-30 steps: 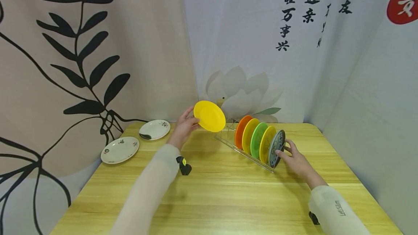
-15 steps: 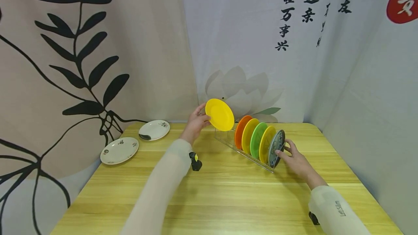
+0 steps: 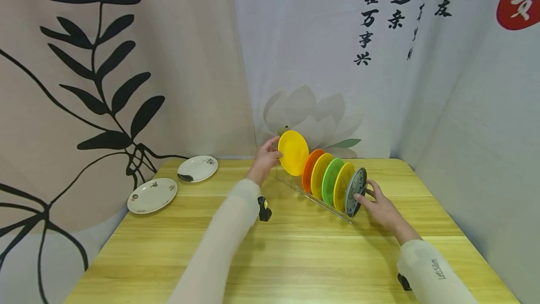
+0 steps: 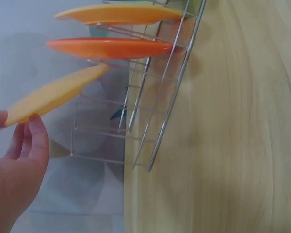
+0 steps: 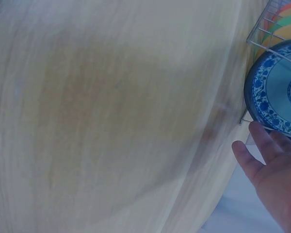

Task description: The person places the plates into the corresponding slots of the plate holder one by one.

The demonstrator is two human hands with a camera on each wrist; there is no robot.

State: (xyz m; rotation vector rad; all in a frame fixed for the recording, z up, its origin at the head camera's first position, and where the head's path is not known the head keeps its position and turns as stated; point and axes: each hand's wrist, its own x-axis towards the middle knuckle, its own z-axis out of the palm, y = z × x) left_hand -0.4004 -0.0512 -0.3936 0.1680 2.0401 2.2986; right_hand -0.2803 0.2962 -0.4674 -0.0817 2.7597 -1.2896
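My left hand (image 3: 266, 157) pinches a yellow plate (image 3: 294, 153) by its left edge, thumb on one side and fingers on the other. The plate is tilted, at the left end of a wire dish rack (image 3: 291, 184). In the left wrist view its far edge sits close to the orange plate (image 4: 111, 48) in the rack. At the rack's right end, my right hand (image 3: 381, 208) is beside a blue-and-white patterned plate (image 3: 356, 192). The right wrist view has its fingertips at that plate's lower rim, fingers loosely extended and the thumb apart.
Between the orange and patterned plates stand a yellow plate (image 3: 322, 175), a green plate (image 3: 333, 181) and another yellow plate (image 3: 343, 186). Two white plates, a nearer one (image 3: 152, 196) and a farther one (image 3: 200, 168), lie at the wooden table's (image 3: 295, 257) left edge. A curtain hangs behind.
My left hand has carried the yellow plate rightward to the rack's left end, turning it more edge-on and lowering it slightly. My right hand stays at the patterned plate.
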